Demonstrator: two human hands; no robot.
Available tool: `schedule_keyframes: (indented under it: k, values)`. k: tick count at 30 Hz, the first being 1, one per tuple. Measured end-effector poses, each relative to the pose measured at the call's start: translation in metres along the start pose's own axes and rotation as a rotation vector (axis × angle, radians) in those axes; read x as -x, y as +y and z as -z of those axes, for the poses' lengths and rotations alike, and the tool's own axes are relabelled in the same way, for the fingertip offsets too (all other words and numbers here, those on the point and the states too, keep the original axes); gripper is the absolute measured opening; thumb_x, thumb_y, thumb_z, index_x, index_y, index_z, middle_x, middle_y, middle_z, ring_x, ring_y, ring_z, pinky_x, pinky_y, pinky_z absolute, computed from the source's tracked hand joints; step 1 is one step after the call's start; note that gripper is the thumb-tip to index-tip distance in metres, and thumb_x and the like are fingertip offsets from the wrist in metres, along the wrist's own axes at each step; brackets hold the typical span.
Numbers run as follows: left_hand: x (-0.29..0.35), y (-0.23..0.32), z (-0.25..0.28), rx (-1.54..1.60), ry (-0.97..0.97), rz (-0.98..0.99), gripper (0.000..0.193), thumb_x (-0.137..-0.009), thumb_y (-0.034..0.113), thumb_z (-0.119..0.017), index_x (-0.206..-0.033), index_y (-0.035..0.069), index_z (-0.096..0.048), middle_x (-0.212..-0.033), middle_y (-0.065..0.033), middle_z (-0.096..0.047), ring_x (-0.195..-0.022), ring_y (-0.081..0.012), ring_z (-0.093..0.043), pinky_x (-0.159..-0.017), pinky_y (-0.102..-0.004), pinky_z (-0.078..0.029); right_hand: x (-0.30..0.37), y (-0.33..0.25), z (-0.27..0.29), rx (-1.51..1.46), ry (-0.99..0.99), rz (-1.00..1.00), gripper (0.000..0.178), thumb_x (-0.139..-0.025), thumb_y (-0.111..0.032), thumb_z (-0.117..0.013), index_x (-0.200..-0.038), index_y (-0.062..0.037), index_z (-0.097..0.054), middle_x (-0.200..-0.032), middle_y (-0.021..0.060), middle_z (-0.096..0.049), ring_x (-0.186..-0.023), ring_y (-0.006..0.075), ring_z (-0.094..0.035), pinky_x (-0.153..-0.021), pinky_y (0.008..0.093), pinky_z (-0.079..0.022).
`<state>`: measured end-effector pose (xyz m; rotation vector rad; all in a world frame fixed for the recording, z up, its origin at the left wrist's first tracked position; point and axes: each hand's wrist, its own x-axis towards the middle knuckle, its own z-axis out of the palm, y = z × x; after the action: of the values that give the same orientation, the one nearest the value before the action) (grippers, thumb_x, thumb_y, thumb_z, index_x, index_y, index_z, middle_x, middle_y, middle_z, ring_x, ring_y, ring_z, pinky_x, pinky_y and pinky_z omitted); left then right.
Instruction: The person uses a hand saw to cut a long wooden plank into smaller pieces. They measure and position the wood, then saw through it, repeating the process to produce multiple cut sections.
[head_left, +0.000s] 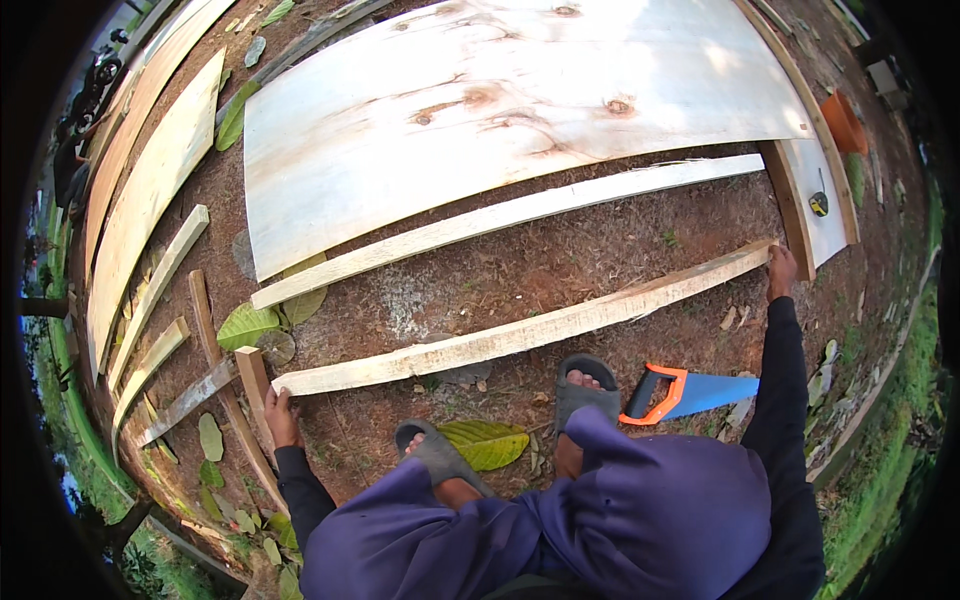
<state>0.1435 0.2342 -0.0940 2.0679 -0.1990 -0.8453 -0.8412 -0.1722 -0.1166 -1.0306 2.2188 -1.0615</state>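
A long pale wooden batten (530,325) stretches across in front of my feet, low over the soil. My left hand (284,418) closes on its left end, beside a short brown wooden piece (255,385) that the fingers also seem to touch. At the batten's other end my right hand (782,272) grips it with the fingers, close to a brown board (790,205). A second pale batten (510,215) lies roughly parallel, just beyond, along the near edge of a large plywood sheet (520,100).
A handsaw (680,394) with an orange and black handle lies right of my sandalled feet. A tape measure (819,204) rests on a pale panel at the right. Long boards (150,200) and shorter strips lie at left. An orange container (845,123) stands far right.
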Motion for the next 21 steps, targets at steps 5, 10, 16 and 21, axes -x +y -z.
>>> schedule_keyframes:
  k: [5, 10, 16, 21]
  values:
    - [0.006, -0.001, -0.018, 0.026, -0.01, -0.011, 0.063, -0.101, 0.027, -0.064, -0.157, 0.012, -0.041, -0.147, -0.0075, -0.053, -0.133, -0.0265, -0.049, -0.102, -0.0523, -0.043, -0.013, 0.012, 0.015, 0.061, 0.13, 0.062, 0.04, -0.091, -0.028, -0.069, -0.119, 0.0006, -0.07, -0.105, 0.0055, -0.069, -0.095, 0.016, -0.062, -0.078, 0.0317, -0.049]
    - [0.019, -0.005, -0.011, 0.02, 0.113, -0.027, 0.057, -0.102, 0.031, -0.061, -0.152, 0.011, -0.046, -0.138, -0.0052, -0.058, -0.129, -0.0253, -0.053, -0.104, -0.0533, -0.041, -0.003, 0.003, -0.008, 0.069, 0.015, -0.015, 0.052, -0.095, -0.026, -0.066, -0.134, 0.0073, -0.06, -0.129, 0.0205, -0.065, -0.121, 0.0299, -0.06, -0.104, 0.038, -0.043]
    - [0.021, 0.011, -0.037, 0.03, 0.088, -0.052, 0.051, -0.101, 0.026, -0.062, -0.149, 0.01, -0.051, -0.134, -0.004, -0.061, -0.12, -0.0204, -0.058, -0.095, -0.046, -0.047, -0.042, 0.041, 0.032, 0.103, 0.134, 0.046, 0.057, -0.097, -0.032, -0.067, -0.138, 0.0055, -0.059, -0.136, 0.019, -0.063, -0.127, 0.0303, -0.058, -0.105, 0.04, -0.044]
    - [0.033, 0.01, -0.006, 0.038, 0.146, -0.01, 0.05, -0.1, 0.015, -0.056, -0.148, 0.006, -0.05, -0.141, -0.0062, -0.059, -0.125, -0.0225, -0.058, -0.094, -0.046, -0.05, -0.029, 0.052, 0.002, 0.098, 0.004, -0.03, 0.063, -0.098, -0.034, -0.065, -0.147, 0.0022, -0.052, -0.144, 0.0165, -0.058, -0.133, 0.0324, -0.054, -0.107, 0.0431, -0.043]
